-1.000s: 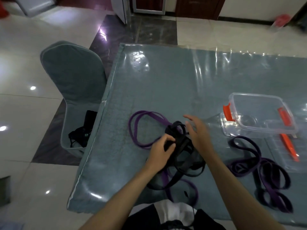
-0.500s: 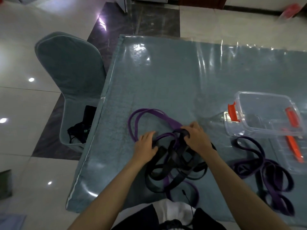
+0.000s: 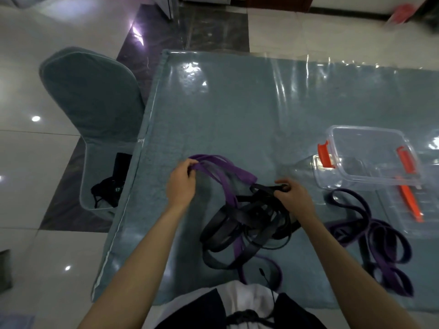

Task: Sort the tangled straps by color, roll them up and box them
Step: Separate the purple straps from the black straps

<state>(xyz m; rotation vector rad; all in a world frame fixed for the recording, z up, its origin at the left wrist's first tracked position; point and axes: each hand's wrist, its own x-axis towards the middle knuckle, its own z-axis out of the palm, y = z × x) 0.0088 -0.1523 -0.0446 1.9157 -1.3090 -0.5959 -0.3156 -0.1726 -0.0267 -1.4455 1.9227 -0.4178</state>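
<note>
A tangle of black straps (image 3: 247,222) and a purple strap (image 3: 228,176) lies on the table in front of me. My left hand (image 3: 180,184) grips the purple strap's far loops and lifts them off the cloth. My right hand (image 3: 293,198) pinches a black strap at the top of the tangle. A separate pile of purple straps (image 3: 380,236) lies to the right. Behind it sits a clear plastic box (image 3: 370,157) with orange clips, open and with nothing inside.
The table (image 3: 249,110) wears a blue-grey cloth under clear plastic. The box's clear lid (image 3: 403,210) with an orange clip lies at the right edge. A covered chair (image 3: 95,110) stands at the left with a dark item (image 3: 111,186) on its seat.
My left hand moved up and left, taking hold of the purple loops and raising them. My right hand shifted right, gripping a black strap. The two colours are pulled apart.
</note>
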